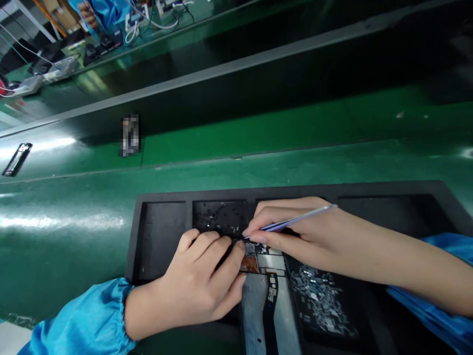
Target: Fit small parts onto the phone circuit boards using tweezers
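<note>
An opened phone body with its circuit board and copper flex showing lies in a black foam tray in front of me. My left hand rests curled on the phone's left edge, fingers pressed around it. My right hand pinches thin metal tweezers, their tip down at the top of the board. Both wrists wear blue sleeves.
The tray's compartments hold several tiny screws at the back and small metal parts at the right. A green conveyor belt runs behind, with a dark phone part at far left. Another person in blue works at the far bench.
</note>
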### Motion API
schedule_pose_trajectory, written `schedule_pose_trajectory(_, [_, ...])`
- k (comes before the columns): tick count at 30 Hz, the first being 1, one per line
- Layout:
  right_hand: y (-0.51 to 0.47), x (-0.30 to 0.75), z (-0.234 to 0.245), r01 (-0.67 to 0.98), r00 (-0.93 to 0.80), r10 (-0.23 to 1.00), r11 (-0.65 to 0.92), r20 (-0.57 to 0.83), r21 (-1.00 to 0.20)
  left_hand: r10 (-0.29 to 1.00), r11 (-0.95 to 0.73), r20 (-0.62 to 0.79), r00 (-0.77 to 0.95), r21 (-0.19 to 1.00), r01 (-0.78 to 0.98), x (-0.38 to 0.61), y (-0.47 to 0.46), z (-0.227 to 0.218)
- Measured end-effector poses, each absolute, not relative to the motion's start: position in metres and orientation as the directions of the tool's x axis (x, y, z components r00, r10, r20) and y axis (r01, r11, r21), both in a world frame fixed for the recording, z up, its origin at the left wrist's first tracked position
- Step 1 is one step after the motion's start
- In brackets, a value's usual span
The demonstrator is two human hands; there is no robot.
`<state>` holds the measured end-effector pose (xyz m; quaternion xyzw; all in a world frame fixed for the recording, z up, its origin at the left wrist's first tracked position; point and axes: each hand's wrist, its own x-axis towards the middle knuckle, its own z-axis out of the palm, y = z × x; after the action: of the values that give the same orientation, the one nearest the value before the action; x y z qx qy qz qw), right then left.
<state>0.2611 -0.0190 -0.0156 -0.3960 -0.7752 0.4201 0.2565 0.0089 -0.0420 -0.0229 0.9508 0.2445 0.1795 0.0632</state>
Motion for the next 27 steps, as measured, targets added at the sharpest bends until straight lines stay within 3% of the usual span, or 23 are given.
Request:
schedule_pose_trajectory(5, [-0.016, 0.261, -0.015, 0.399, -0.531, 0.847, 0.29, 0.039, -0.87, 0.452, -0.89, 0.326, 0.83, 0.104, 0.444, 0.01, -0.046, -0.024])
schedule_pose_trajectory(18, [-0.013, 0.261, -0.009, 0.421, -0.505, 0.852, 0.106, -0.136, -0.901, 0.492, -0.868, 0.264, 0.83, 0.226, 0.442, 0.009, -0.046, -0.021])
schedule_pose_trajectory(27, [-0.006, 0.271, -0.015, 0.322, -0.443, 0.891, 0.048, -0.105, -0.946, 0.524, -0.847, 0.216, 0.824, 0.234, 0.478, 0.007, -0.042, -0.012])
